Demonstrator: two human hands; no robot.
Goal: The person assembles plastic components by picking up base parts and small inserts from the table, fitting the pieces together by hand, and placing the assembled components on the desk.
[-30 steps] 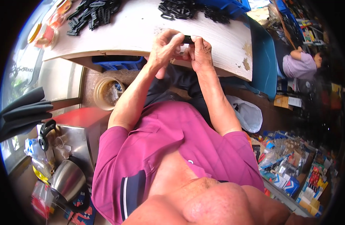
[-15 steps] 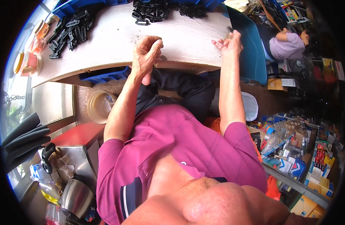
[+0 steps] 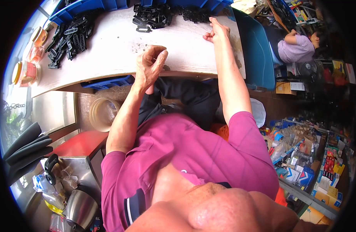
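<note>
Your left hand (image 3: 150,67) is above the near edge of the counter (image 3: 108,50), around the middle of its length. Its fingers (image 3: 156,48) are curled, with the thumb held near to them; I cannot tell if a small piece is pinched there. Your right hand (image 3: 219,33) is over the right part of the counter. Its fingers are partly spread, the index finger pointing to the far edge. They are just beside the heap of small black parts (image 3: 193,15), but whether they touch or pinch one of these, I cannot tell.

This heap lies at the far edge of the counter, right of its middle. Near the middle of the same edge is a heap of black buckles (image 3: 156,17), and on the left part of the counter is a heap of long black pieces (image 3: 71,36). Behind the heaps, a left blue bin (image 3: 79,8) and a right blue bin (image 3: 214,4) stand like a wall along the far edge. A teal bin (image 3: 261,58) stands close to the counter's right end and limits the space there; beyond it is a co-worker (image 3: 298,48). Near the counter's left end is a yellow-lidded jar (image 3: 28,73). A blue basket (image 3: 108,82) is under the counter.
</note>
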